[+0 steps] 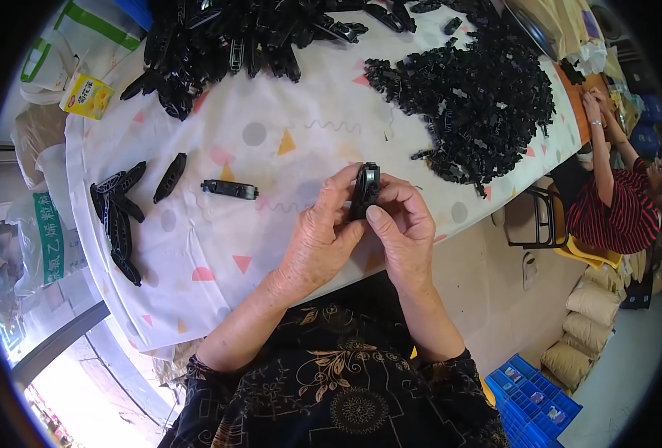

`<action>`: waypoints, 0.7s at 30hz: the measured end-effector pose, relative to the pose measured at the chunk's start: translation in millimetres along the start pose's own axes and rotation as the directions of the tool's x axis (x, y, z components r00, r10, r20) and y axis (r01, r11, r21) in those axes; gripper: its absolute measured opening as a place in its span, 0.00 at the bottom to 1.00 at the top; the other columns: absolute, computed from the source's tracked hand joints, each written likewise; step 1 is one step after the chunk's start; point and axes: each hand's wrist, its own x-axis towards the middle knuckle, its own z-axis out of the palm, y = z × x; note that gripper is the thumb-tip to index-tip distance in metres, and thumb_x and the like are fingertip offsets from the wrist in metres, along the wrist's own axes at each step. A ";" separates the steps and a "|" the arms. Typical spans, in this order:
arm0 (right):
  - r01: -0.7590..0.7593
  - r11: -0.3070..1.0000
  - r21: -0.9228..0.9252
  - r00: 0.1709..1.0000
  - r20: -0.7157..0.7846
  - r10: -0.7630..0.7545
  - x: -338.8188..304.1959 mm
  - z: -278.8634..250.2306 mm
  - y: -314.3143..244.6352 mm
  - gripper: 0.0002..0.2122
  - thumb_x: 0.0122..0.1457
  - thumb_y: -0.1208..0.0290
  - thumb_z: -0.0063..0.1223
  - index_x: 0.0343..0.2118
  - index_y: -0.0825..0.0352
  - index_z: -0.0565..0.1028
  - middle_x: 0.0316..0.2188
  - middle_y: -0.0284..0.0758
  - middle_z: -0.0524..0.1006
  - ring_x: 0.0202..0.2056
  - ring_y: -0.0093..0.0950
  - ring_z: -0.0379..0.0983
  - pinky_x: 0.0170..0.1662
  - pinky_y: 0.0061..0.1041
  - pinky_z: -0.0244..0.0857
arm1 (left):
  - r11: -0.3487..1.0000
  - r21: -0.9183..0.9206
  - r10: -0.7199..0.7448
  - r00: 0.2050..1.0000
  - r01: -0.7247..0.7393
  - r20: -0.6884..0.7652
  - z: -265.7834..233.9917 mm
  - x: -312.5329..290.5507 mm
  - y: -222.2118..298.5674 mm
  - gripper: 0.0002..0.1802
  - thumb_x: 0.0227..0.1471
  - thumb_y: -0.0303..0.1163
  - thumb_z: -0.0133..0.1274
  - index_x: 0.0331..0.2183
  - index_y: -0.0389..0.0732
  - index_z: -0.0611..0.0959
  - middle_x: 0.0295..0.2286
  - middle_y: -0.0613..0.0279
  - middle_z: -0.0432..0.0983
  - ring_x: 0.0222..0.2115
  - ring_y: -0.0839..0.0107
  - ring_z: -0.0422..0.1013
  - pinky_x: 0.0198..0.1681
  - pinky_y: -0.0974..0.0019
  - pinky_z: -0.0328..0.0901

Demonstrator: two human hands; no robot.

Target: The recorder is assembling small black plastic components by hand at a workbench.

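Between my two hands, over the near edge of the table, a long black plastic part point(366, 191) stands roughly upright. My left hand point(318, 228) grips it from the left, fingers curled behind it. On its other side my right hand point(403, 235) pinches it with the thumb low on its face. To the left, one similar black part point(229, 190) lies flat on the patterned tablecloth point(219, 299). Another loose part point(169, 178) rests at a slant beyond it. Farther left, several more such parts point(122, 224) lie in a small cluster.
A large heap of long black parts point(234, 45) covers the far left. At the far right spreads a pile of small black pieces point(480, 104). A yellow box point(87, 96) stands at the left edge. Another person point(615, 201) sits at the right, above blue crates point(533, 399) and stacked sacks point(591, 313).
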 end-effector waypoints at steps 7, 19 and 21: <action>0.274 0.945 -0.177 0.959 -0.021 -0.282 -8.6 2.2 15.3 0.08 0.55 0.83 0.52 0.36 0.67 0.68 0.46 0.37 0.69 0.45 0.23 0.66 0.51 0.25 0.60 | 0.995 0.101 0.027 0.999 -0.025 -0.024 3.7 -6.9 11.0 0.36 0.45 0.16 0.49 0.56 0.46 0.59 0.38 0.49 0.74 0.32 0.59 0.76 0.35 0.64 0.69; -0.013 0.995 0.098 1.000 -0.013 0.014 -21.7 3.9 0.6 0.03 0.55 0.79 0.54 0.30 0.69 0.71 0.46 0.36 0.70 0.45 0.22 0.64 0.52 0.25 0.57 | 0.999 0.043 0.014 0.998 -0.011 -0.066 6.8 -24.1 10.5 0.38 0.46 0.13 0.52 0.57 0.43 0.59 0.40 0.57 0.72 0.32 0.78 0.71 0.35 0.73 0.67; -0.027 0.992 0.120 1.000 0.000 0.028 -23.0 2.5 -1.1 0.03 0.55 0.79 0.54 0.30 0.69 0.71 0.46 0.36 0.70 0.45 0.22 0.64 0.52 0.25 0.57 | 0.999 0.042 0.004 0.998 -0.002 -0.064 7.1 -26.0 10.8 0.38 0.46 0.13 0.51 0.57 0.43 0.59 0.40 0.57 0.72 0.32 0.78 0.71 0.35 0.73 0.67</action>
